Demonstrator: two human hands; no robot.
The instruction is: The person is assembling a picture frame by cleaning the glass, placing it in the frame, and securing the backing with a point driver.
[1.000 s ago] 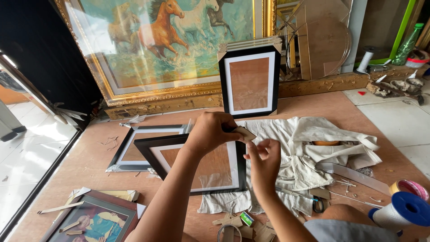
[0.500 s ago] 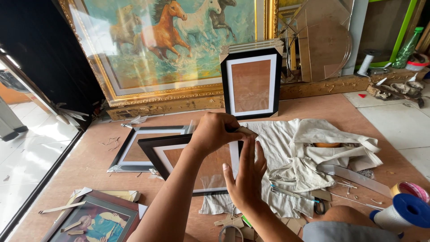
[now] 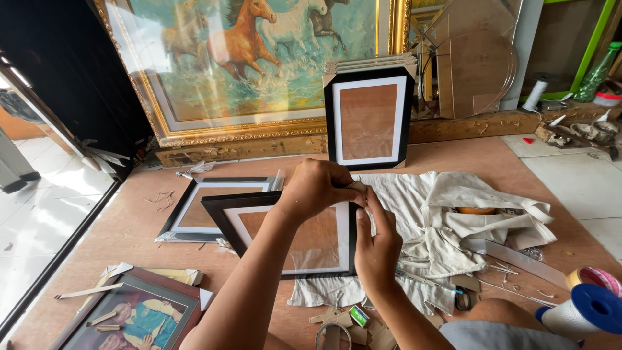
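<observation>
three black frames (image 3: 369, 116) (one upright), one horse painting (image 3: 259, 58), two hands (image 3: 379, 249)

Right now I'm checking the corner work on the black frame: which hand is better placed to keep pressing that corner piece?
Probably the left hand: it already covers the black frame's top right corner. The right hand only pinches alongside from below.

Both forearms are reaching forward, hands meeting: the left hand (image 3: 317, 189) is curling over on top, the right hand (image 3: 378, 241) is rising beneath, fingers pinching together.
</observation>
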